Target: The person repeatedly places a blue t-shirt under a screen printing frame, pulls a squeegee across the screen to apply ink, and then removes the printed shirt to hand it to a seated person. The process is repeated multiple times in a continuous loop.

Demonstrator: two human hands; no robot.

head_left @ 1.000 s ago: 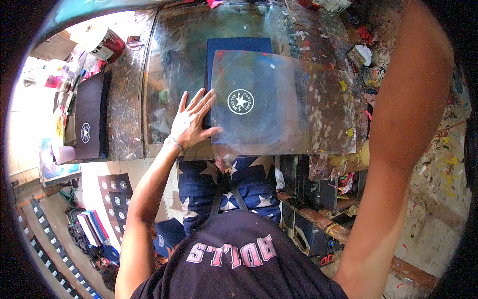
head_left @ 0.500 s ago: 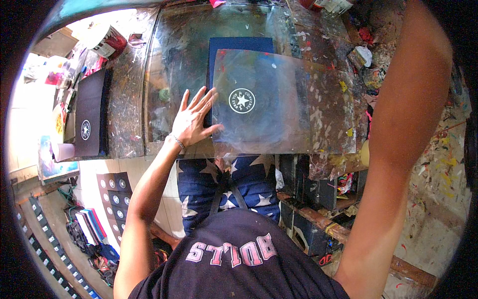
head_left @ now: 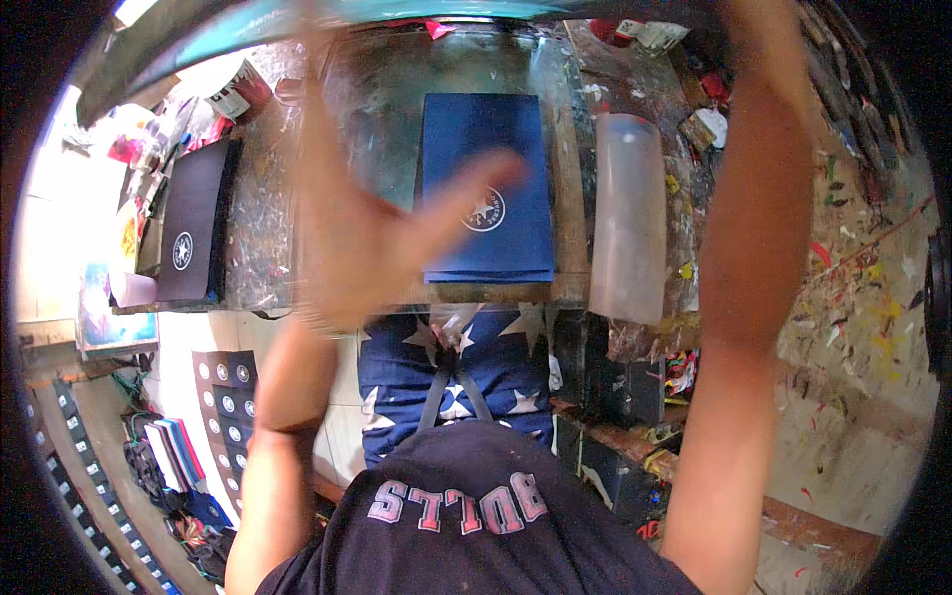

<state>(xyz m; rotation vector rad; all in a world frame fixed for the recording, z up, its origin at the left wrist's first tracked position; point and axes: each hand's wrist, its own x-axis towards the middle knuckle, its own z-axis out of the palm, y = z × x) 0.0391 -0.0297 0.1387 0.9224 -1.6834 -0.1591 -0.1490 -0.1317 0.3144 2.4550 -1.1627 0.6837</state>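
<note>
My left hand (head_left: 347, 238) is raised and smeared by motion, its thumb stretched apart from the fingers and nothing seen in it. Behind the thumb, a stack of dark blue sheets (head_left: 486, 129) lies on the table, its top one bearing a round white star print (head_left: 484, 210). To its right a clear plastic sheet (head_left: 628, 218) lies curved. Along the top edge hangs a dark-edged frame with a turquoise face (head_left: 426, 14). My right arm reaches up to the frame's right side; the fingers of my right hand (head_left: 762, 22) are hidden.
A black stack (head_left: 193, 213) with a round white print lies at the table's left, near a paint tub (head_left: 238, 94) and a pale cup (head_left: 132, 289). Rags and a small box (head_left: 704, 129) sit at the right. Printed sheets (head_left: 226, 402) show below, at left.
The clear sheet has shifted off the blue stack to the right. My left hand has lifted from it, up and left. The frame has come lower into view, and my right arm has swung left.
</note>
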